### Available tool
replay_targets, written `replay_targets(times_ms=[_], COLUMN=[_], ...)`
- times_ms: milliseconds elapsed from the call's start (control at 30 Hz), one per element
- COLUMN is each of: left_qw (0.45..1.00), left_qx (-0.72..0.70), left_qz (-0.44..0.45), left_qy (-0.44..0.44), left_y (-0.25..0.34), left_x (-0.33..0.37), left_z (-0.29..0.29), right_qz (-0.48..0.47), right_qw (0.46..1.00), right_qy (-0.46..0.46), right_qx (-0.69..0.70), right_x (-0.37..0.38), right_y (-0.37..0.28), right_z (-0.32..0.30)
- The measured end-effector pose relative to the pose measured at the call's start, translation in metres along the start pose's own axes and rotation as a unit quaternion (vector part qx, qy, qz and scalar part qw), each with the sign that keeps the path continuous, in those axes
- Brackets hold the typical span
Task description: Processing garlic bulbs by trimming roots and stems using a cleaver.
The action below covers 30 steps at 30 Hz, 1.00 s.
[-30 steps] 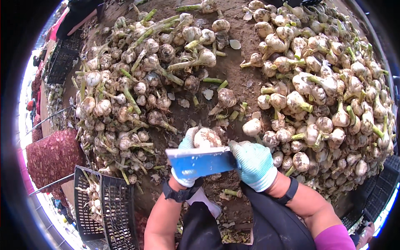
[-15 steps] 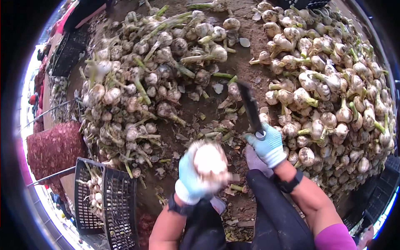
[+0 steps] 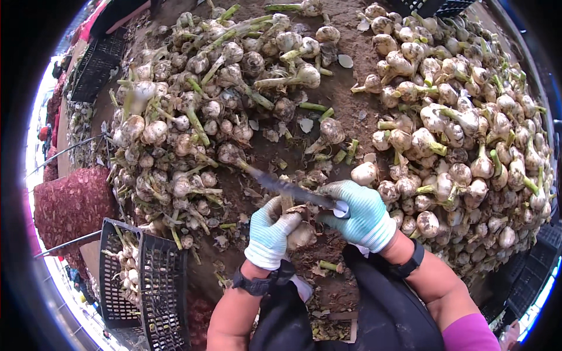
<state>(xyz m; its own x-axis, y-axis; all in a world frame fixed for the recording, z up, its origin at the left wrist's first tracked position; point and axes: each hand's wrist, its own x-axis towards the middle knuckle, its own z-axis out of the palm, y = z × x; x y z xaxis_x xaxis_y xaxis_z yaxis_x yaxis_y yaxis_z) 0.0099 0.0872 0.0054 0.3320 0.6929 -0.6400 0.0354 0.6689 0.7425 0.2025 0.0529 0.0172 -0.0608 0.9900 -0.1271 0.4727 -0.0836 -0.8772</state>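
Note:
Both of my hands wear pale blue and white gloves. My left hand (image 3: 268, 233) is closed round a garlic bulb (image 3: 302, 235), whose stem points up and away from me. In my right hand (image 3: 362, 214) is a knife (image 3: 304, 195), its dark blade reaching left across the stem above the bulb. The blade is slightly blurred, and I cannot tell whether it is cutting into the stem. Just beyond my right hand, a paler garlic bulb (image 3: 365, 173) lies at the edge of the right-hand pile.
Heaps of garlic with stems (image 3: 231, 76) and of trimmed garlic (image 3: 456, 128) flank a dirt strip strewn with stem cuttings (image 3: 339, 156). A black crate (image 3: 165, 286) with some garlic stands at the near left, beside a red mesh sack (image 3: 76, 207). More black crates (image 3: 535, 263) are at right.
My right hand has swung the knife left, from pointing away to lying across the stem. My left hand has turned the bulb so its stem faces away. A pale bulb now shows beyond my right hand.

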Motion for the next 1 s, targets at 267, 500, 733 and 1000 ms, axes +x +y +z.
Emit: replay_targets(times_ms=[267,500,733,1000], left_qw=[0.977,0.977,0.766,0.876], left_qx=[0.147,0.087,0.629,0.353], left_qz=[0.122,0.144,0.110,0.318], left_qy=[0.096,-0.130,0.077,-0.085], left_y=[0.029,0.093,0.008,0.016], left_x=[0.014,0.065,0.167,0.073], left_z=[0.004,0.093,0.074,0.041], right_qz=[0.190,0.346,0.275,-0.018], right_qw=[0.976,0.885,0.927,0.977], right_qy=[0.065,0.167,0.186,0.056], right_qx=[-0.088,0.263,0.173,-0.203], right_x=[-0.007,-0.007,0.000,-0.002], right_y=[0.066,0.067,0.063,0.035], right_z=[-0.010,-0.029,-0.031,-0.035])
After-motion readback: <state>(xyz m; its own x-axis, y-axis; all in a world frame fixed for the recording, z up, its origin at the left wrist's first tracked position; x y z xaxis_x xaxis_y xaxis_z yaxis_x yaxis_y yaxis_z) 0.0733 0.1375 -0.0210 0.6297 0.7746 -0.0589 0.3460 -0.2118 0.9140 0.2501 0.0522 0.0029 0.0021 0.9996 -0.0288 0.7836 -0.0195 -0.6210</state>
